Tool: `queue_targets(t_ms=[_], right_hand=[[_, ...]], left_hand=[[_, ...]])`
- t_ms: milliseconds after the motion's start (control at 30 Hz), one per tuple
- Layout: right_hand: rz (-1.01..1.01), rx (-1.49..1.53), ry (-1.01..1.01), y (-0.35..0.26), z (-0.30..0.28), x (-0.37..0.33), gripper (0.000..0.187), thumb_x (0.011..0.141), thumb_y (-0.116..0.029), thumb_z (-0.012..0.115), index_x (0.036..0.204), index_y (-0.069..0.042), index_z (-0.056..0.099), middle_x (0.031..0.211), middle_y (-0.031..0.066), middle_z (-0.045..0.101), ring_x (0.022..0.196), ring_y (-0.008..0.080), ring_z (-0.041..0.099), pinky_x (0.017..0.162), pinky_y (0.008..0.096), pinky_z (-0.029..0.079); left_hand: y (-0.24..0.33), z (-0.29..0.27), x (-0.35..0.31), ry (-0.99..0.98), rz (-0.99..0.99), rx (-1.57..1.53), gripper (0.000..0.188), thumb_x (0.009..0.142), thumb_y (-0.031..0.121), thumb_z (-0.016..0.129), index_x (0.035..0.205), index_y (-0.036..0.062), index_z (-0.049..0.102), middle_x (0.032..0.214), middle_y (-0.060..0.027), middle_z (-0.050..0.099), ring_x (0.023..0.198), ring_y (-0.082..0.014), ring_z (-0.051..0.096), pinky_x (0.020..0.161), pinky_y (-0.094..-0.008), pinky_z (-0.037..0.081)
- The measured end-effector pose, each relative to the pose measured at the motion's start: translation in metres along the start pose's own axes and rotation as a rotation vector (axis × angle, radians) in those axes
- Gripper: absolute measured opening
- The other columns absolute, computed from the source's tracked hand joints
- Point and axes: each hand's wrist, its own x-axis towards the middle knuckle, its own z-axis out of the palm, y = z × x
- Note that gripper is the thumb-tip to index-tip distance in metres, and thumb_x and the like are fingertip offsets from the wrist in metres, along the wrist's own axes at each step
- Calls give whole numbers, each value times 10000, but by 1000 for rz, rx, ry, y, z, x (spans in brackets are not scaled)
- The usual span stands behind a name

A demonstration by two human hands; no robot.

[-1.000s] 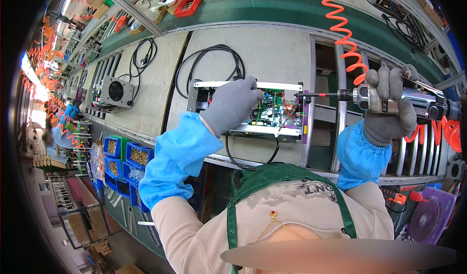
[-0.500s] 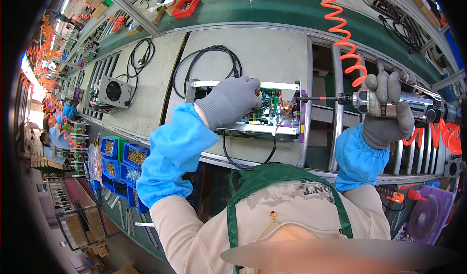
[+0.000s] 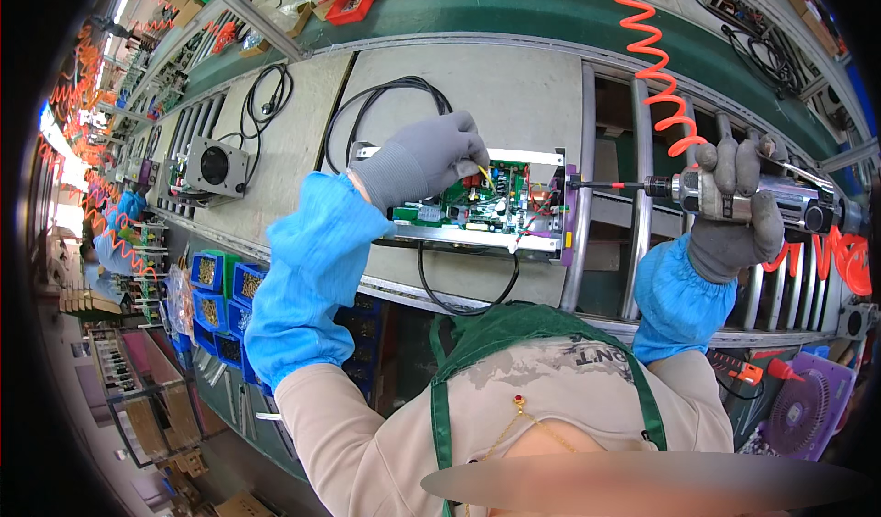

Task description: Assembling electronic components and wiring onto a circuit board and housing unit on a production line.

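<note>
My right hand (image 3: pixel 734 200) is wrapped round a silver power screwdriver (image 3: pixel 775 203), held level. Its long dark bit (image 3: pixel 606 185) points left, with the tip at the purple end panel (image 3: pixel 571 210) of an open metal chassis (image 3: pixel 440 233). Inside the chassis lies a green circuit board (image 3: pixel 505 200) with small parts and coloured wires. Over the far left part of the chassis, my left hand (image 3: pixel 427 159) has its fingers pinched on a thin yellow wire (image 3: pixel 485 176) above the board. The hand hides part of the board. Both hands wear grey gloves.
A black cable (image 3: pixel 385 90) loops behind the chassis. To the left stands a metal unit with a round fan (image 3: pixel 216 170). Blue bins of small fasteners (image 3: pixel 209 274) are at the lower left. An orange coiled hose (image 3: pixel 647 67) hangs above the metal rollers (image 3: pixel 638 269); a purple fan (image 3: pixel 798 407) stands lower right.
My left hand has shifted left and up, uncovering more of the circuit board and the yellow wire at its fingertips. The right hand and screwdriver have hardly moved.
</note>
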Motion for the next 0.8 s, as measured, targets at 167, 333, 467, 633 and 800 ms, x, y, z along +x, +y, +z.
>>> queue_targets(t_ms=[167,333,467,633,800], right_hand=[[-24,-32,32,0,2,2,517,738,-154,580,1234,-53,475,685,-25,348,656,129,370,769,362,355],[-60,-76,16,-2,1,6,498,742,-151,575,1221,-44,491,681,-28,342,657,128,368,734,350,343],[-69,-67,-86,-5,5,15,495,767,-139,550,1244,-26,481,685,-24,346,661,133,373,789,386,377],[-91,-218,10,2,20,21,495,780,-146,551,1246,5,479,713,-12,343,687,142,350,808,361,357],[-11,-196,-203,17,23,27,496,783,-125,550,1258,-7,470,692,-1,344,687,154,372,817,390,397]], left_hand=[[7,20,8,233,-12,-400,183,888,172,585,997,27,608,916,-141,609,845,-262,607,757,-359,486],[26,27,14,299,-181,-575,147,912,98,546,1002,-5,600,829,-95,605,756,-129,554,700,-280,464],[34,30,23,525,23,-501,137,875,81,587,968,-7,635,842,-118,615,755,-168,586,697,-286,468],[43,48,42,555,-27,-282,141,811,148,641,930,78,672,862,-99,596,733,-255,628,636,-348,506],[44,62,47,570,25,-178,90,796,135,643,871,89,661,867,-88,585,732,-280,621,627,-384,506]])
